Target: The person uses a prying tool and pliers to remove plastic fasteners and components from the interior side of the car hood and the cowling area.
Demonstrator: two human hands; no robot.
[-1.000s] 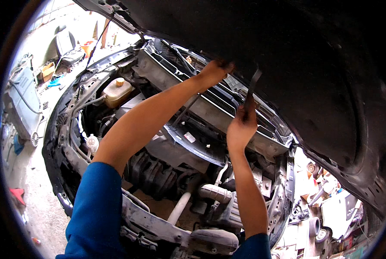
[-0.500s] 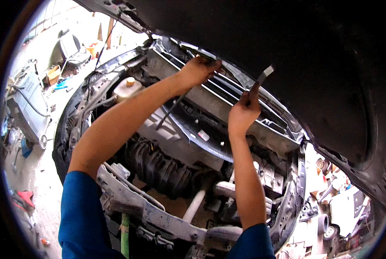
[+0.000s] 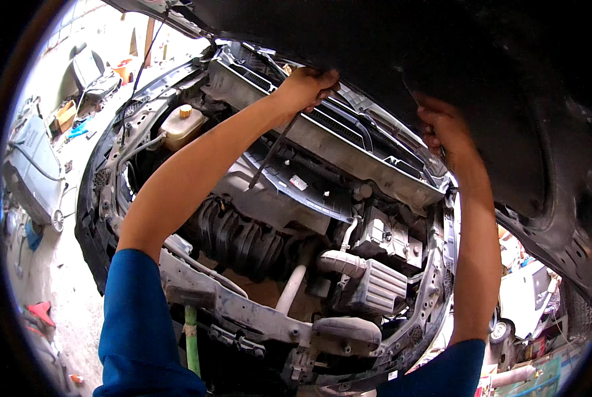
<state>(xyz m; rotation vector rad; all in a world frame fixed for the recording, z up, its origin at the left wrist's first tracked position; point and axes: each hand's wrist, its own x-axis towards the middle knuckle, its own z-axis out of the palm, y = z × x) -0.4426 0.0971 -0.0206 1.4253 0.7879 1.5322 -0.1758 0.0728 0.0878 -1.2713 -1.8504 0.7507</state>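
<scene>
My left hand is closed near the underside of the raised black hood, holding a long dark rod that hangs diagonally over the engine bay. My right hand is raised at the hood's underside on the right, slightly blurred, fingers curled around the flat metal tool; its thin upper part is hard to make out against the dark panel. Below lie the cowl panel, black intake manifold, coolant reservoir with orange cap, battery and ribbed airbox.
A hood support stands at left. Beyond the car are a loose seat, a grey wheeled machine, scattered items on the floor, and a white vehicle part at right. A green pipe is at front.
My right hand has moved right and up along the hood with the flat tool. My left hand has shifted a little left and up, carrying the rod.
</scene>
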